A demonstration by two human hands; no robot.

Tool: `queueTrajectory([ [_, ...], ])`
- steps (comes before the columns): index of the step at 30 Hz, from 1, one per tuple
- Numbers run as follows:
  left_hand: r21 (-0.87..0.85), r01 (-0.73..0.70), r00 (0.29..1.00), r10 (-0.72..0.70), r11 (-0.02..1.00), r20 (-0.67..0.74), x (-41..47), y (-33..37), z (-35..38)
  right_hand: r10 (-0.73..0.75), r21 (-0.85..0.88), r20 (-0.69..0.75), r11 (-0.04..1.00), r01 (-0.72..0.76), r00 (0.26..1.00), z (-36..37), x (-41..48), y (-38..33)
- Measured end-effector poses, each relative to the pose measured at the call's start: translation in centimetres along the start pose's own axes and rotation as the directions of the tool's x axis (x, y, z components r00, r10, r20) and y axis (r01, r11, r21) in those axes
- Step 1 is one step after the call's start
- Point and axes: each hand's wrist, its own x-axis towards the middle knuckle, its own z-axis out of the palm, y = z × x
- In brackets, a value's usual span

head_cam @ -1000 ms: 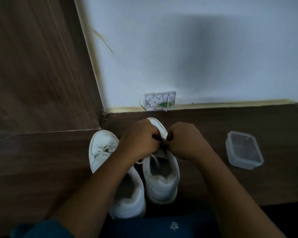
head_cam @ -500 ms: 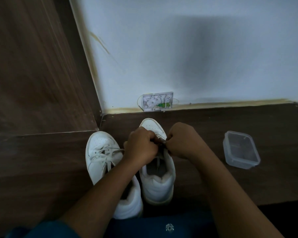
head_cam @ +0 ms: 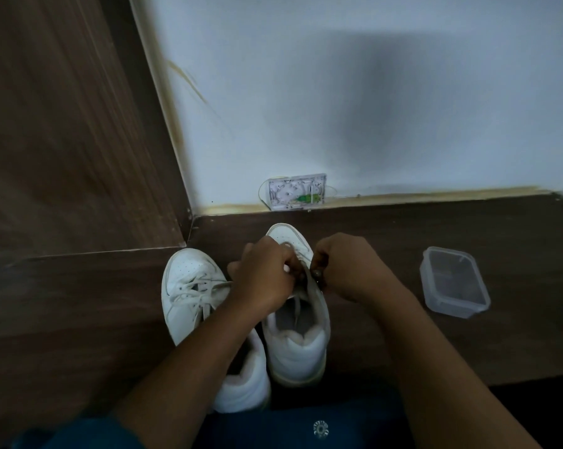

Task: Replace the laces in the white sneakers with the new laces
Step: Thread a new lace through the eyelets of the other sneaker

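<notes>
White sneaker (head_cam: 296, 351) stands toe-away with its laced twin (head_cam: 189, 280) just to its left, and both forearms reach over its heel, left hand (head_cam: 264, 277) and right hand (head_cam: 348, 270) knuckles-up above its tongue, curled fingers (head_cam: 286, 262) pinching its lace (head_cam: 297, 311).

L sneaker (head_cam: 192, 286): white, tiny perforation dots on toe, off-white sole edge.
R sneaker (head_cam: 298, 348): white, greyish lining inside, yellowed sole rim.
Laces (head_cam: 195, 291): white, criss-cross.
Floor (head_cam: 403, 254): dk brown, faint wood grain.
Panel (head_cam: 63, 124): mid brown, streaky grain.
Wall (head_cam: 370, 92): pale bluish-white w/ big grey shadow patch, thin yellowish streak at left.
Trim (head_cam: 435, 195): dull yellow strip.
Plate (head_cam: 296, 192): white, green blotch.
Box (head_cam: 453, 283): clear, greyish tint.
Trousers (head_cam: 354, 429): dk blue, sm. white round mark.
Sleeve (head_cam: 95, 432): teal.
</notes>
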Motion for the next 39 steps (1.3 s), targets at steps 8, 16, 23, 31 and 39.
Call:
queueTrajectory([
  [8, 0.256, -0.035, 0.997, 0.051, 0.966, -0.055, -0.7, 0.7, -1.0, 0.025, 0.078, 0.037, 0.997, -0.028, 0.999, 0.3, 0.4, 0.5],
  [16, 0.224, -0.073, 0.988, 0.039, 0.972, 0.15, -0.4, 0.7, -1.8, -0.011, -0.054, -0.067, 0.999, 0.008, 0.998, 0.6, 0.2, -0.2],
  [23, -0.332, -0.104, 0.99, 0.129, 0.937, 0.052, 0.6, 1.7, -2.3, -0.005, 0.383, -0.604, 0.875, 0.295, 0.797, -0.1, -0.2, -0.7],
  [31, -0.924, -0.108, 0.994, 0.063, 0.367, -0.091, 0.9, 2.6, -6.1, -0.11, 0.484, -0.302, 0.838, 0.252, 0.947, 0.3, -0.1, -0.2],
  [39, 0.132, 0.043, 0.936, -0.086, 0.99, 0.341, -0.5, 0.6, -5.3, 0.296, 0.823, -0.566, 0.26, 0.505, 0.769, -1.4, -0.5, -1.3],
])
